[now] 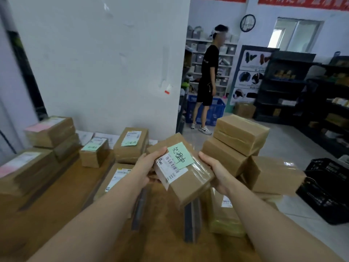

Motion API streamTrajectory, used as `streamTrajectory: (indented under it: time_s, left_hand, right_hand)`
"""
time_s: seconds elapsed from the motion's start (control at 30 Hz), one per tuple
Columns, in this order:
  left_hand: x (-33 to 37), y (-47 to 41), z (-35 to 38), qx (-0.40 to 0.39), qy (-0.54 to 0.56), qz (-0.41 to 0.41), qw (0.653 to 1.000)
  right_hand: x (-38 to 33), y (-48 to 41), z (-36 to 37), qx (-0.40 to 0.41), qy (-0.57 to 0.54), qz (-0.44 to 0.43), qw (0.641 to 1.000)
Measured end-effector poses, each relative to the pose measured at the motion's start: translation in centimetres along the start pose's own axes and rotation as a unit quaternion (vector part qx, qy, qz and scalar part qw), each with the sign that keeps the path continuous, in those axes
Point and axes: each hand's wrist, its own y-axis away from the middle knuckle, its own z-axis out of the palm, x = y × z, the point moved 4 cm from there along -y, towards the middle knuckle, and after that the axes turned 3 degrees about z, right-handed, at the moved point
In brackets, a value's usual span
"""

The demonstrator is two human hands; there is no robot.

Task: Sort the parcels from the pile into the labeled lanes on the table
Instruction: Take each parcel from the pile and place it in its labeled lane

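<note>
Head view, brown table (56, 214) w/ parcels (132, 146), white wall (94, 63), shelves (283, 86)

The white shipping label (170, 168) on the brown cardboard parcel (190, 186) is unreadably blurred; the red banner (302, 2) is cropped above.

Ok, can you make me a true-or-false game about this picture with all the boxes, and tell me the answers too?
1. The left hand and right hand both hold the parcel with the green note. True.
2. The green note is blank. False: it has handwriting on it.
3. The top box at far left carries a pink label. True.
4. The crate on the floor at right is red. False: that crate is black.
5. A clock hangs on the far wall. True.
</note>
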Motion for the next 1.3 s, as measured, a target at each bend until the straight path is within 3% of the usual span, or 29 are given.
streamTrajectory:
  time_s: [0.2, 0.47, 0.8, 1.0, 1.3]
  left_hand:
    - [-0.2, 0.9, -3.8, 0.082, 0.084, 0.006, 0.993]
    - [-0.1, 2.4, -8.4, 0.145, 0.165, 0.037, 0.975]
    - [0.5, 2.5, -16.1, 0.156, 0.133, 0.038, 0.978]
    - [2.4, 3.8, -20.0, 0.186, 0.030, 0.055, 0.981]
    - [2.3, 1.9, -27.8, 0.189, -0.034, 0.031, 0.981]
  right_hand:
    - [1.1, -1.4, 2.8, 0.041, 0.016, -0.011, 0.999]
    - [1.8, -1.6, 8.8, -0.053, 0.032, -0.003, 0.998]
    - [2.4, -2.8, 15.6, -0.011, 0.058, -0.011, 0.998]
    - [2.9, -3.0, 19.8, -0.009, 0.061, 0.008, 0.998]
    - [4.1, -4.2, 26.4, 0.009, 0.092, 0.060, 0.994]
